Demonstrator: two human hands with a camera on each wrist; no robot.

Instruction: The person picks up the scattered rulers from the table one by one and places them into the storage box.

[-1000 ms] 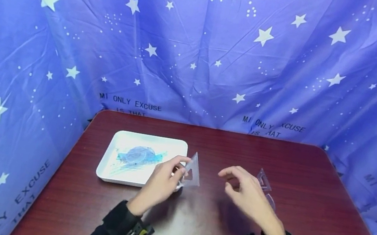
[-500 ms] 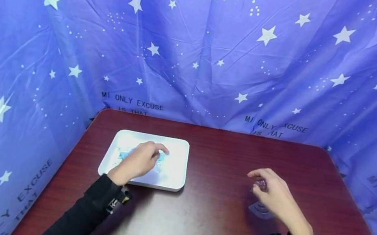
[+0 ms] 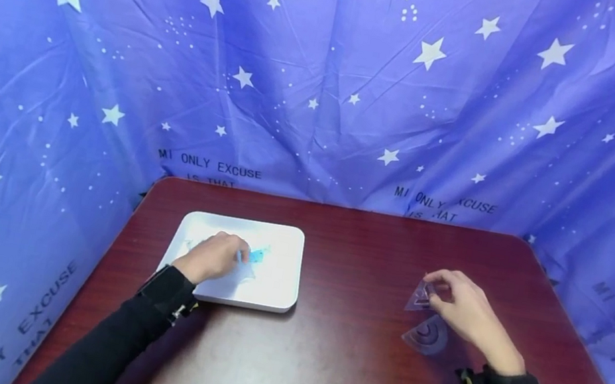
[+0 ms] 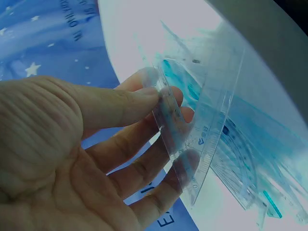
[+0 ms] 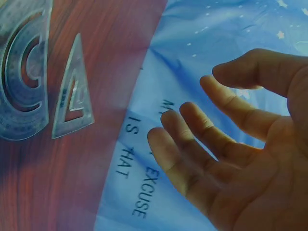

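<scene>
My left hand (image 3: 212, 257) is over the white tray (image 3: 282, 285) at the left of the table. In the left wrist view its thumb and fingers pinch a clear plastic set square (image 4: 169, 122) by one edge. Beneath that lie a clear protractor (image 4: 246, 161) and several blue-tinted pieces, partly hidden. At the right, my right hand (image 3: 467, 308) hovers with loosely bent fingers and nothing in its grasp. A smaller clear set square (image 5: 59, 120) lies on the table close by its fingertips. Nearer the front edge is another clear protractor (image 5: 42, 122).
The dark red wooden table (image 3: 327, 370) carries the tray and the clear pieces. A blue curtain with white stars (image 3: 326, 74) hangs along the back and both sides.
The left hand has carried the set square leftward from the tray's right edge to over the tray. My right hand has moved right, to the small set square on the table.
</scene>
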